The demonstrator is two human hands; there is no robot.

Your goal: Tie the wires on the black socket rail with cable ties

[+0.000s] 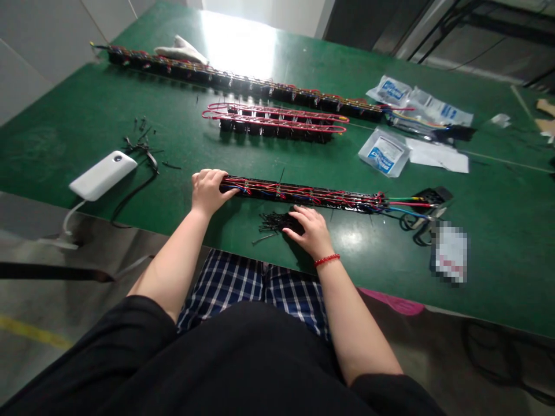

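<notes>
A long black strip [303, 193] carrying bundled red, blue and other wires lies across the green table in front of me. My left hand [210, 190] is closed around its left end, with the thumb on the near side. Just below the strip's middle is a small heap of thin black pieces that look like cable ties [275, 222]. My right hand [309, 228] is at the right side of this heap, thumb and fingers apart, the fingertips touching or just over the pieces. One thin black tie [282, 174] sticks up from the strip.
Farther back lie a longer wired strip [260, 86] and a shorter one with looped red cable [277, 124]. A white power bank [103, 175] and black scraps [141, 147] are at left. Plastic bags [384, 152], scissors [422, 234] and a blurred packet [451, 252] lie at right.
</notes>
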